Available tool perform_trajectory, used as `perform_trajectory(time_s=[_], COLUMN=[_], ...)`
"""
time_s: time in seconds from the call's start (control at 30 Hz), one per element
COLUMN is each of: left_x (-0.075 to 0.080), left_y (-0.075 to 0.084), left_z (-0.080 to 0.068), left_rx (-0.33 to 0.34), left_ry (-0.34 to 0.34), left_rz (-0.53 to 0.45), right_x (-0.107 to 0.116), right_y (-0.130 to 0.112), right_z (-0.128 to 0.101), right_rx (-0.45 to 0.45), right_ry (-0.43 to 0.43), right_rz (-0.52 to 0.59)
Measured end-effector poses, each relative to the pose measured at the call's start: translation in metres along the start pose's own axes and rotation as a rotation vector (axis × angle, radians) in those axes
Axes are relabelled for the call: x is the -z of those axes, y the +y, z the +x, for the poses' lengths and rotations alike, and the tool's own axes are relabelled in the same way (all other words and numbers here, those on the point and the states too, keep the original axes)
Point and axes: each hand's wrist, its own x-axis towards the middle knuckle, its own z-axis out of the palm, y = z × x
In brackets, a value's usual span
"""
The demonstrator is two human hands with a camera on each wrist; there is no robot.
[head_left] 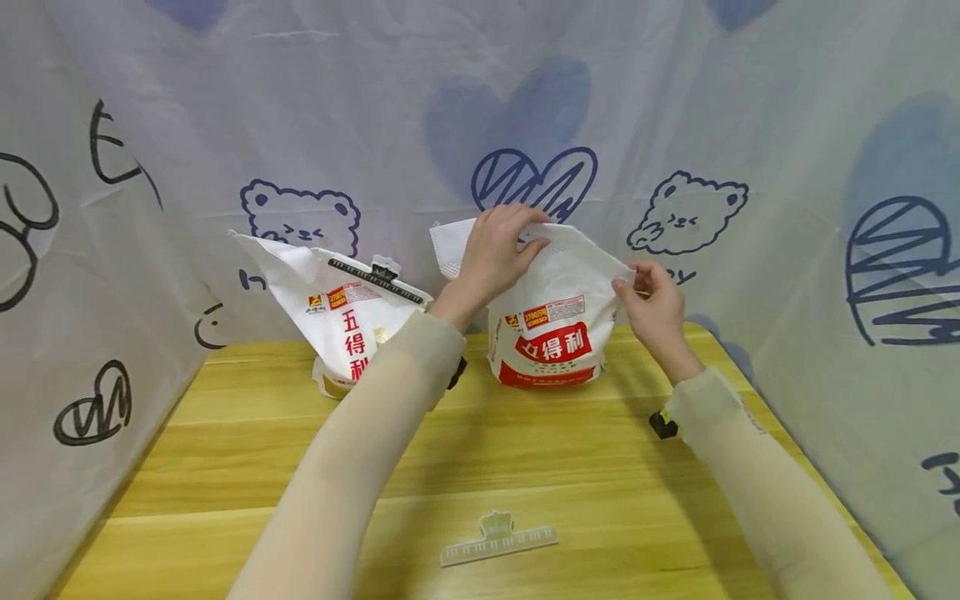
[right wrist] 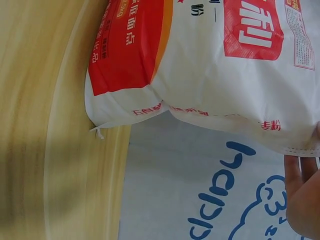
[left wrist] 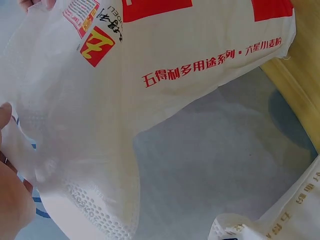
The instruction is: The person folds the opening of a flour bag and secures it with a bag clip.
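Note:
A white flour bag (head_left: 555, 279) with red print stands upright towards the back of the table. My left hand (head_left: 497, 254) grips its top edge, thumb in front and the other fingers mostly behind the bag. At the bag's upper right corner, my right hand (head_left: 654, 310) pinches the edge between thumb and fingers. The right wrist view shows fingertips (right wrist: 294, 172) at the stitched hem. In the left wrist view the upper part of the bag (left wrist: 90, 145) looks slack and creased.
Left of it stands a second flour bag (head_left: 300, 275), its folded top held by a black sealing clip (head_left: 377, 280). A clear sealing clip (head_left: 498, 546) lies near the front of the wooden table (head_left: 570, 467). A printed cloth (head_left: 405, 108) hangs behind and at both sides.

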Motion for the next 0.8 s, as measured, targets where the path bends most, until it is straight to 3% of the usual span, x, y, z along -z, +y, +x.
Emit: perform_trajectory(time_s=[0.17,0.43,0.57,0.67,0.8], left_x=[0.002,0.009,0.012,0.013,0.013], left_y=[0.001,0.001,0.0,0.0,0.003], left_z=[-0.004,-0.01,-0.012,-0.012,-0.011], left_rx=[-0.044,-0.098,-0.093,-0.047,0.011], left_ry=[0.037,0.01,-0.058,-0.143,-0.22], left_rz=[-0.015,-0.021,-0.024,0.003,0.032], right_x=[0.0,-0.001,0.003,0.007,0.008], right_y=[0.004,0.007,0.009,0.011,0.012], right_z=[-0.002,-0.005,-0.008,-0.012,-0.014], right_rx=[0.018,0.084,0.09,0.074,0.058], right_ry=[0.038,0.021,-0.057,-0.119,-0.132], right_rz=[-0.04,0.025,0.059,0.083,0.094])
